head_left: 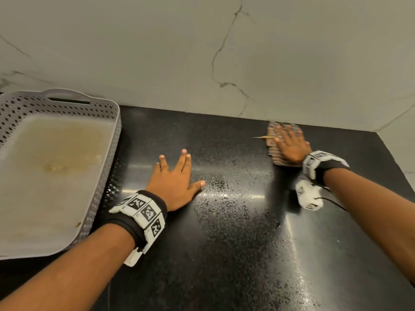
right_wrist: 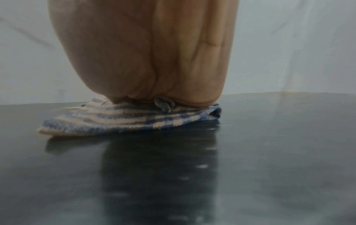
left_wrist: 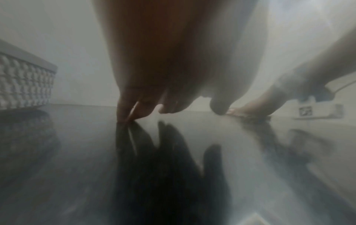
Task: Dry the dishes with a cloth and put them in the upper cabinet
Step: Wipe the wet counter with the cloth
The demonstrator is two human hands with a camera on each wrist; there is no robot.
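Pressing flat on the striped cloth [head_left: 283,144], the right hand [head_left: 292,147] has its fingers spread straight and pins it to the black countertop [head_left: 224,243], far to the right of the grey perforated tray [head_left: 105,113] and close to the marble backsplash [head_left: 157,52]. The left hand [head_left: 177,180] lies open, fingers splayed, holding nothing, just right of the tray. No dishes or cabinet are in view; the tray holds only stains. Water beads between hand and cloth. My worry: wet stone could let the bracing palm skid, and a soaked cloth would smear rather than dry later dishes.
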